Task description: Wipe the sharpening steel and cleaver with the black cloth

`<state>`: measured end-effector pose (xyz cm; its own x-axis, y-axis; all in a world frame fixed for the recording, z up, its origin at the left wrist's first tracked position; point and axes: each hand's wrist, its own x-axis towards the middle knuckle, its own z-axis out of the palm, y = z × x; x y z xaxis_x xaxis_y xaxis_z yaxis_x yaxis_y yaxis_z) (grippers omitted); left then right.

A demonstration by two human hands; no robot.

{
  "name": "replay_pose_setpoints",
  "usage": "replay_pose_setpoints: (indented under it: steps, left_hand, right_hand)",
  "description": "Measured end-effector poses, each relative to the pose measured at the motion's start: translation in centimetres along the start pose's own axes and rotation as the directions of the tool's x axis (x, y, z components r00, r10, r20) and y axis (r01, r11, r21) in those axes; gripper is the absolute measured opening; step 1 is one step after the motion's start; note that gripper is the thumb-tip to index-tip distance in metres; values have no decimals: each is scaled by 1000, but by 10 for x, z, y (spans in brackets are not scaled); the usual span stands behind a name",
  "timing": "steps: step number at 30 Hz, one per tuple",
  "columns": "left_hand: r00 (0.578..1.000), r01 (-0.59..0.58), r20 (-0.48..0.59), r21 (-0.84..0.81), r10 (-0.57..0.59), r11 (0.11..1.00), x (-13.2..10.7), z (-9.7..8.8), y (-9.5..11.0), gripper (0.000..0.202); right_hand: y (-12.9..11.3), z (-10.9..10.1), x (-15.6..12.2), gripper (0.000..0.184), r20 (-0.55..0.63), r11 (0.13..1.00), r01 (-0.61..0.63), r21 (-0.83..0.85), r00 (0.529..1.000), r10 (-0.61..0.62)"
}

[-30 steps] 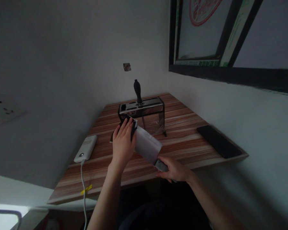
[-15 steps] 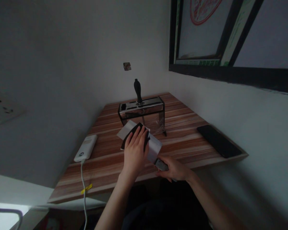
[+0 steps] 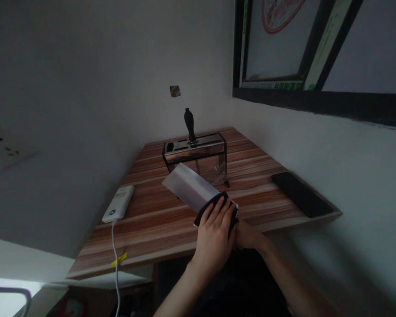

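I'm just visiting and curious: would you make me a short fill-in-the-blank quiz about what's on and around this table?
1. The left hand grips a cloth coloured ____, wrapped against the blade.
2. The number of upright handles in the knife rack is ____.
3. The phone lies near the table's ____ edge.
4. The tape beside the cable is ____.

Missing words: black; one; right; yellow.

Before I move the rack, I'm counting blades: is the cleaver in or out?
Out: the cleaver shows in front of the rack, partly under the left hand.
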<state>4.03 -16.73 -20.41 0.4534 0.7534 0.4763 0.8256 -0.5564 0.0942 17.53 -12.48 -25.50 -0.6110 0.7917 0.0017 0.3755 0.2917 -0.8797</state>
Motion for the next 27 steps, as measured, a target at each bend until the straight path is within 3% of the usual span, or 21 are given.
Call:
replay_pose_setpoints:
  steps: [6, 13, 20, 27]
  left_hand:
    - [1000, 11, 12, -39, -10, 999, -1, 0, 1, 42]
    - [1000, 28, 2, -9, -28, 1000, 4, -3, -5, 44]
    - [991, 104, -92, 87, -96, 991, 20, -22, -40, 42]
    - [974, 174, -176, 160, -145, 972, 34, -38, -73, 40]
  right_hand:
    - [-3, -1, -1, 31, -21, 996, -40, -83, 999, 39]
    - [-15, -1, -1, 35, -4, 991, -65, 116, 998, 66]
    - [-18, -4, 0, 35, -35, 994, 45, 103, 999, -42]
    - [-16, -3, -1, 29, 66, 977, -42, 207, 997, 29]
